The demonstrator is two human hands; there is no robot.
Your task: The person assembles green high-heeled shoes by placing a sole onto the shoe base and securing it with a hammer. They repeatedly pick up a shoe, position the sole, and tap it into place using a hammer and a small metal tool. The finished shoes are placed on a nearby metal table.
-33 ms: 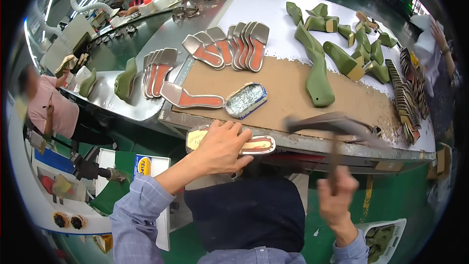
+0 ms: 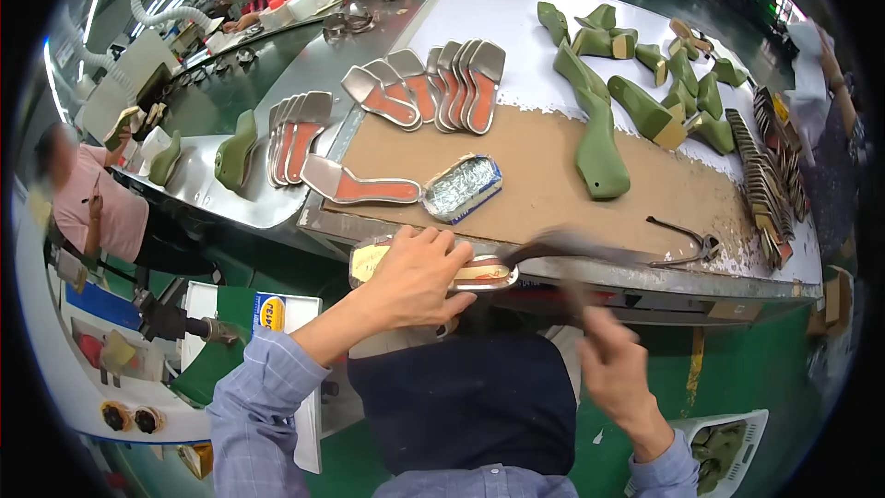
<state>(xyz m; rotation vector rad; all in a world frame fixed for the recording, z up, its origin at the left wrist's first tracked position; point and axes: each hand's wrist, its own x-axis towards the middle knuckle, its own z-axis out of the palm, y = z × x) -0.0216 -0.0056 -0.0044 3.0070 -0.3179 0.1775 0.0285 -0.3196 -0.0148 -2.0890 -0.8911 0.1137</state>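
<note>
At the near edge of the bench, my left hand is wrapped over a shoe last with an insole on its upturned sole, pressing it down. Only its two ends show past my fingers. My right hand grips a hammer by the handle. The hammer is smeared by motion, its head over the right end of the insole; whether it touches cannot be told. Just beyond my left hand lies a small blue-edged box of shiny tacks. A metal-framed insole with an orange middle rests beside it.
More framed insoles stand in rows behind. Green shoe lasts spread over the bench's far right. Pincers lie near the right edge, beside stacked strip-like pieces. A white crate sits low right. Co-workers sit at the left.
My right hand has swung the hammer left and its head has come over the insole's right end. The pincers it covered now show. My left hand holds its place.
</note>
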